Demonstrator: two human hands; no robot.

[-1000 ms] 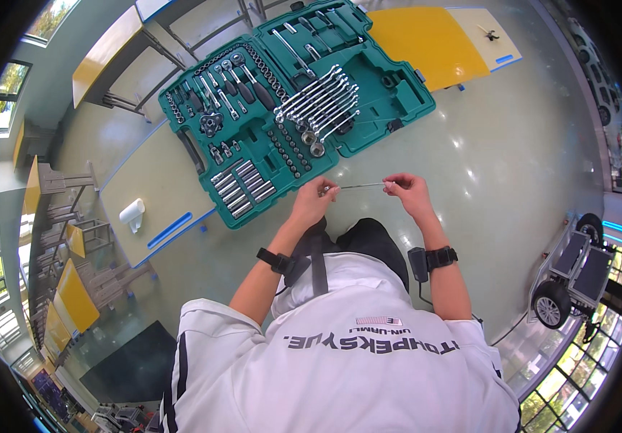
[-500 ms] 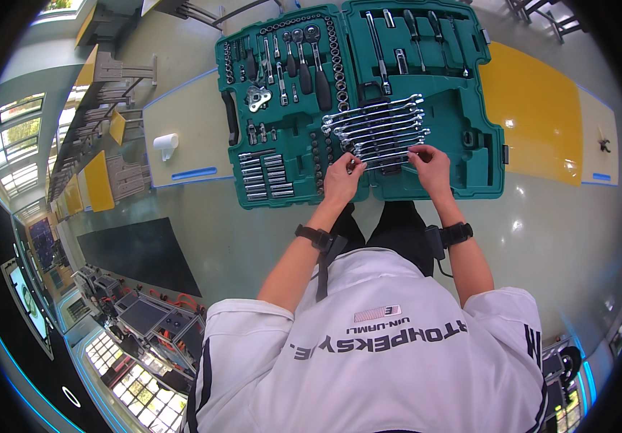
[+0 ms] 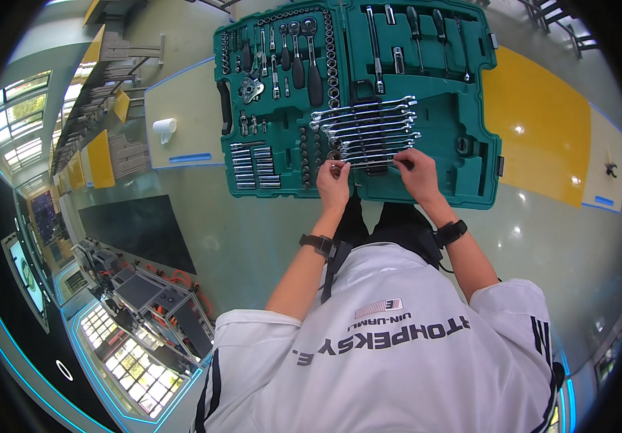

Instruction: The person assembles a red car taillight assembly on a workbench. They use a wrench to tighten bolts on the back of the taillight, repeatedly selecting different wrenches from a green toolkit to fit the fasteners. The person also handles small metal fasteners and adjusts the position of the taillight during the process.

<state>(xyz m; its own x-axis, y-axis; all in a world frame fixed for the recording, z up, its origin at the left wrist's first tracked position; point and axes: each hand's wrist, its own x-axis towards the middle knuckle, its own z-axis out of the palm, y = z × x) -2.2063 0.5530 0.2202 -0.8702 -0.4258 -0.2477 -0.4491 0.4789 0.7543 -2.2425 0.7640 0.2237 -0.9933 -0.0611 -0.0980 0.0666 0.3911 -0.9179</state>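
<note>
Toolcase (image 3: 471, 182): 1, green, open | wrench row (image 3: 370, 123): 1, over case | hands: 2, left hand (image 3: 333, 186) and right hand (image 3: 420, 174) pinching opposite ends of thin wrench (image 3: 370, 165) | ratchets (image 3: 315, 85): 3, case's left half | thin wrench: 1, row's near end

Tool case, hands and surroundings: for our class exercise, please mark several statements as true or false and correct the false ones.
1. The tool case lies open. True.
2. The tool case is red. False: it is green.
3. The left hand and right hand are at opposite ends of a wrench. True.
4. Both hands are gloved. False: both are bare.
5. A yellow surface shows right of the case. True.
</note>
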